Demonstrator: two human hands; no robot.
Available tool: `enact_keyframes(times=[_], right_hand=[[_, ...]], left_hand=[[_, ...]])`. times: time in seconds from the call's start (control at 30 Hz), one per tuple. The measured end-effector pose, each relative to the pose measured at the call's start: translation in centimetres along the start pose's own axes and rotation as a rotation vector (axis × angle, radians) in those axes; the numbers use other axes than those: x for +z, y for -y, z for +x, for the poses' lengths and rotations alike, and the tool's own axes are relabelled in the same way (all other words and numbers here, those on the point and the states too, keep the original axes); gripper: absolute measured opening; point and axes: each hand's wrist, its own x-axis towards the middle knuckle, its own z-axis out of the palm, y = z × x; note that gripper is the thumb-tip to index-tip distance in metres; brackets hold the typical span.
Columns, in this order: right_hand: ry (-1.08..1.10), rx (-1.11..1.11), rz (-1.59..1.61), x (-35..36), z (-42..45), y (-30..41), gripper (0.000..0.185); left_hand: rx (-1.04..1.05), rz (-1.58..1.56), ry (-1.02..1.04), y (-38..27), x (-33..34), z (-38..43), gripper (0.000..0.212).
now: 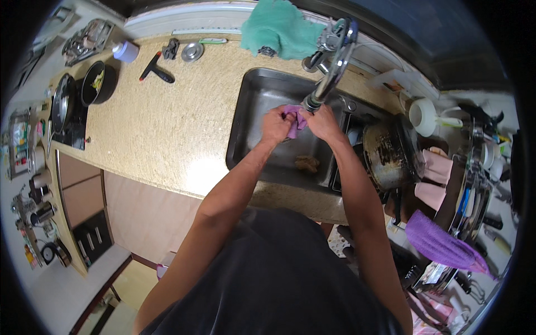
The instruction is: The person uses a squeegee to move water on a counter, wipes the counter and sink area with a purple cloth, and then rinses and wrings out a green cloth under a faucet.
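Over the metal sink basin (pixel 268 90), both hands grip a crumpled purple cloth (pixel 296 125). My left hand (pixel 277 124) holds its left side, with the fingers curled into the folds. At the cloth's upper right is my right hand (pixel 321 121), partly behind the end of the chrome faucet (pixel 326 83), which hangs directly above. Whether water runs from the faucet, I cannot tell. A brown crumpled item (pixel 307 163), perhaps a cloth or sponge, lies on the basin floor near its front edge.
A large stained pot (pixel 387 155) stands right of the basin. Behind the sink lies a green towel (pixel 276 29). A black-handled squeegee (pixel 157 69) rests on the counter (pixel 159 117), with a pot of food (pixel 99 83) farther left. A purple towel (pixel 444 243) hangs at the right.
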Motion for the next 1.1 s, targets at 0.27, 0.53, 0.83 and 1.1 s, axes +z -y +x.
enact_keyframes(times=[0.27,0.53,0.83,1.1], right_hand=[[0.107,0.567,0.809,7.1,-0.8,-2.8,0.045],[0.054,0.131,0.184,7.9,3.5,-2.4,0.022],[-0.054,-0.064,0.140,6.9,0.7,-0.4,0.025],[-0.036,-0.024,0.530,6.2,-2.9,2.5,0.015]], left_hand=[[-0.237,-0.531,-0.137,-0.1,4.2,-2.8,0.034],[-0.674,-0.852,-0.229,3.4,2.8,-0.7,0.025],[-0.879,-1.636,0.039,6.3,5.6,4.6,0.029],[-0.872,-1.872,-0.086,11.2,7.5,6.4,0.045]])
